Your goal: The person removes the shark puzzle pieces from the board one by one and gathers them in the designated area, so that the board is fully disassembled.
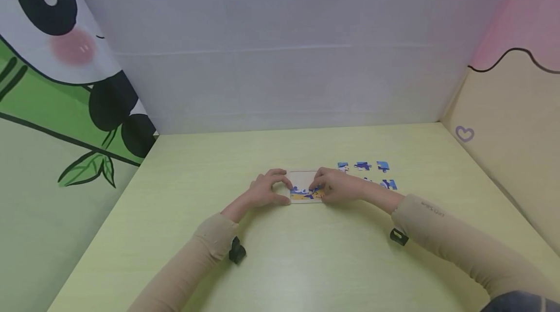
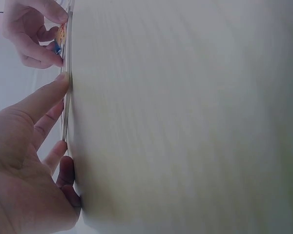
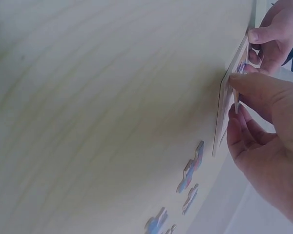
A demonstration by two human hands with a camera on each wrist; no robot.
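A shallow, pale puzzle board [image 1: 303, 177] lies on the table, with joined blue and orange jigsaw pieces [image 1: 302, 195] along its near part. My left hand [image 1: 266, 190] holds the board's left side, thumb at the near corner and fingers curved along the edge. Over the board's right half, my right hand [image 1: 343, 185] pinches a jigsaw piece [image 3: 236, 103] between thumb and fingers. That piece stands tilted against the board in the right wrist view, and its picture is mostly hidden by the fingers.
Several loose jigsaw pieces, among them a blue one [image 1: 383, 166] and a dark blue one [image 1: 362, 165], lie right of the board, some partly behind my right hand. The light wooden table [image 1: 280, 263] meets a white back wall [image 1: 280, 83] and printed side panels.
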